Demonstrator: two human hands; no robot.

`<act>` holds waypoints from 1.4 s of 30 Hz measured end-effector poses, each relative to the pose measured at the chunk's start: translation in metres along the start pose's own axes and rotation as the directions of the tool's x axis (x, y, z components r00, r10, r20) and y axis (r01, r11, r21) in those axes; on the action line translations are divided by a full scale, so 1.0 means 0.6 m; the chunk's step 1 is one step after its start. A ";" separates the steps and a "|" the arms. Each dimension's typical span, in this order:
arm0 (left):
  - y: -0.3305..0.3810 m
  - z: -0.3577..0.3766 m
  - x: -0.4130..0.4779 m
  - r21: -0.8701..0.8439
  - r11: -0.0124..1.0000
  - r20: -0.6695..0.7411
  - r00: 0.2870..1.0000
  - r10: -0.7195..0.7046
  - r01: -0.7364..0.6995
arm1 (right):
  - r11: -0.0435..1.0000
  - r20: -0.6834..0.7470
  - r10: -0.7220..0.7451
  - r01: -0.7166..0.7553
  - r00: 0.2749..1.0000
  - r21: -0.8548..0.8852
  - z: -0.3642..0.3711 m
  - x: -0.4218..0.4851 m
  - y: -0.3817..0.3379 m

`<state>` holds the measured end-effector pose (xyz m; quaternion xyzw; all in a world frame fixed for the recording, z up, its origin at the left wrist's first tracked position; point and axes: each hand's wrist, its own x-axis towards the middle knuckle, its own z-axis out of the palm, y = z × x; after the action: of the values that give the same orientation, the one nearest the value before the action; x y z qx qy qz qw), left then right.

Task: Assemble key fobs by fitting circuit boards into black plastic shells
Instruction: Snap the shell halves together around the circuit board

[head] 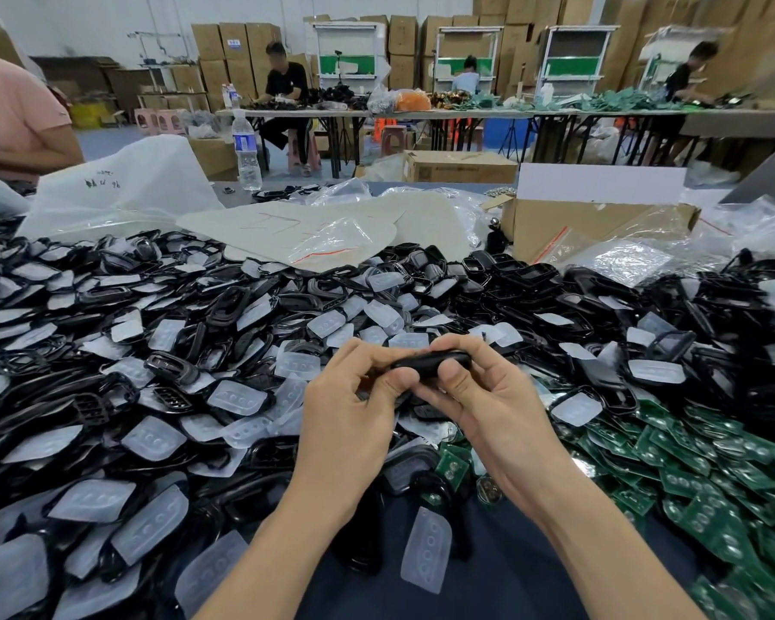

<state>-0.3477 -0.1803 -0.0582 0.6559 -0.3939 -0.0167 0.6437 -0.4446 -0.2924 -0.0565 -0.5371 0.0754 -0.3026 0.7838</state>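
My left hand [352, 404] and my right hand [493, 404] meet above the middle of the counter [524, 579], and between them I hold one black shell [431, 361] edge-on. It lies roughly level and is raised clear of the heap beneath it. My left fingers curl over its left end with the thumb pressed up against its near edge. My right thumb presses beside it and my right fingers wrap over the far side, so both hands are closed on this one piece. I cannot tell from here whether a board sits inside it, since only its dark rim shows. Under and around my hands spreads a heap of black shells [108, 306], mixed with translucent button pads [153, 436], which covers the left and centre of the counter. To my right lies a pile of green circuit boards [690, 467], touching the edge of the black heap and running down to the near right corner. A single translucent pad [426, 548] lies by itself on the dark blue surface between my forearms. Beyond the heap are clear plastic bags [122, 185], an open cardboard box [600, 226] at the far right and a water bottle [246, 149] standing upright at the far edge. A person in a pink shirt [14, 118] is at the far left.
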 end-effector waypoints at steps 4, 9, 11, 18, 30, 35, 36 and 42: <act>0.000 0.000 0.000 0.038 0.999 -0.005 1.000 0.021 -0.021 | 0.999 0.002 -0.022 0.022 1.000 -0.032 0.001 0.001 0.001; 0.000 0.002 0.002 0.064 0.998 0.035 0.999 0.024 -0.026 | 0.997 -0.002 -0.059 0.059 0.998 -0.046 -0.002 0.002 0.001; 0.003 0.002 0.001 0.059 0.998 0.069 0.997 0.031 -0.036 | 0.996 -0.004 -0.067 0.067 0.998 -0.051 -0.004 0.001 0.001; 0.002 0.005 0.000 0.091 0.996 0.013 1.000 0.010 -0.011 | 0.984 -0.004 -0.059 0.058 0.998 -0.169 0.000 -0.001 0.005; 0.003 0.005 0.001 -0.053 0.998 -0.006 1.000 -0.026 0.026 | 0.997 -0.043 -0.028 0.031 0.999 0.068 0.008 0.003 0.010; 0.000 0.007 -0.002 -0.059 0.998 0.002 1.000 -0.014 0.014 | 0.908 0.005 0.249 -0.235 0.969 0.347 0.027 0.002 0.021; -0.002 0.007 -0.003 -0.001 1.000 -0.002 1.000 0.003 -0.003 | 0.893 0.010 0.279 -0.263 0.960 0.365 0.029 0.001 0.023; -0.013 0.012 -0.004 0.377 0.904 0.007 0.976 0.217 -0.204 | 0.882 -0.062 0.264 -0.214 0.963 0.419 0.021 0.006 0.021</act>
<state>-0.3494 -0.1861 -0.0671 0.7206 -0.4470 0.1400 0.5113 -0.4313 -0.2811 -0.0615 -0.3292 0.1222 -0.2437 0.9041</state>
